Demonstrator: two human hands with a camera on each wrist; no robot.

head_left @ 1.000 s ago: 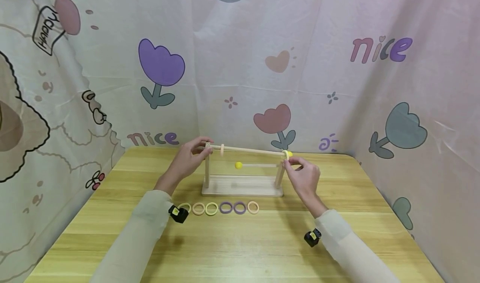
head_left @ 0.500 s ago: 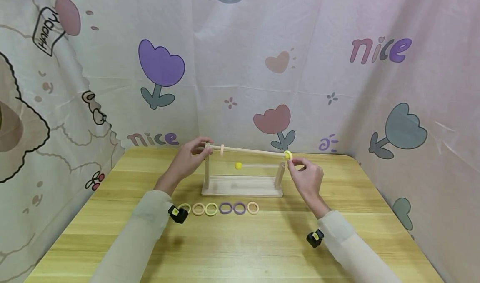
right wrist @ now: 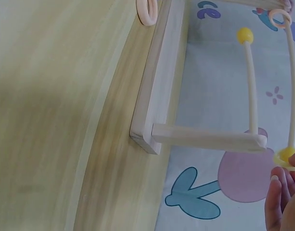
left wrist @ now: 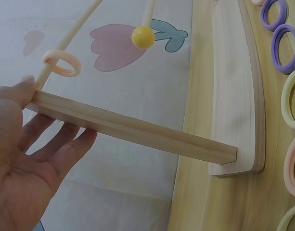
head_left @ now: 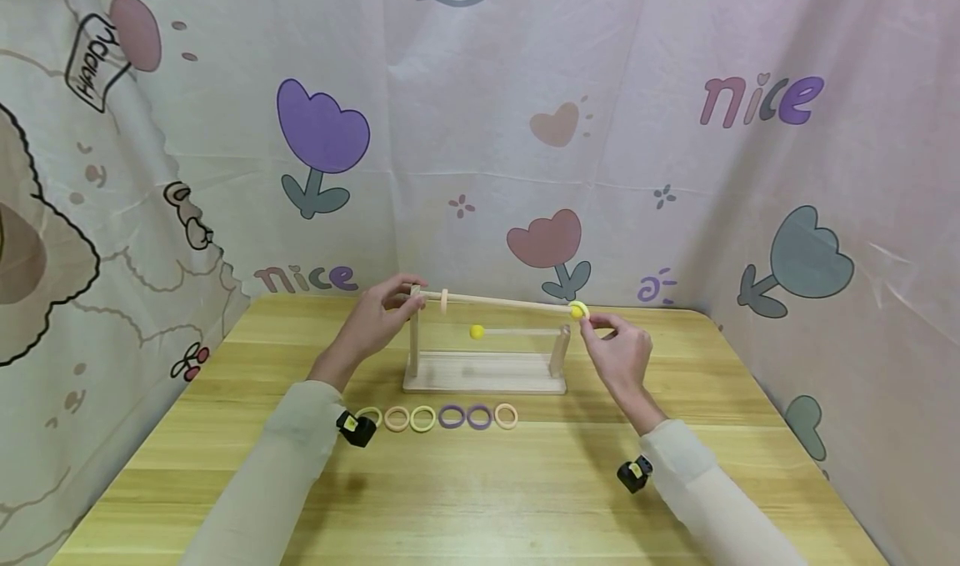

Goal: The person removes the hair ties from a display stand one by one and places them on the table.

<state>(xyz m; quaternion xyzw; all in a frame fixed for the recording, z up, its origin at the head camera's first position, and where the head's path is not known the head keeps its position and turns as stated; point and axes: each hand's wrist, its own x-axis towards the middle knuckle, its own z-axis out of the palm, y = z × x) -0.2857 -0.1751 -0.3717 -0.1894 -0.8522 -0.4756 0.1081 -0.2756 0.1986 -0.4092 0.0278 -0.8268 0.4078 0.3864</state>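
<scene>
In the head view a wooden stand (head_left: 484,372) has two posts, each bearing a sideways rod with a yellow ball at its tip. My left hand (head_left: 381,314) grips the top of the taller left post (left wrist: 133,126). A peach ring (left wrist: 63,63) hangs on the upper rod (head_left: 506,302) near that hand. At the rod's far end my right hand (head_left: 621,356) pinches a yellow ring (head_left: 585,306) by its edge, right at the yellow ball (right wrist: 287,153). Whether the ring still circles the ball, I cannot tell. The lower rod's ball (head_left: 477,332) points left.
Several rings lie in a row before the stand, among them a purple ring (head_left: 452,416), a pale yellow ring (head_left: 423,418) and a peach ring (head_left: 506,416). All stand on a wooden table (head_left: 480,499). A printed curtain (head_left: 465,116) hangs behind.
My right hand has moved slightly right, bringing the yellow ring from the rod side of the ball to the ball's tip. The left hand stays on the post.
</scene>
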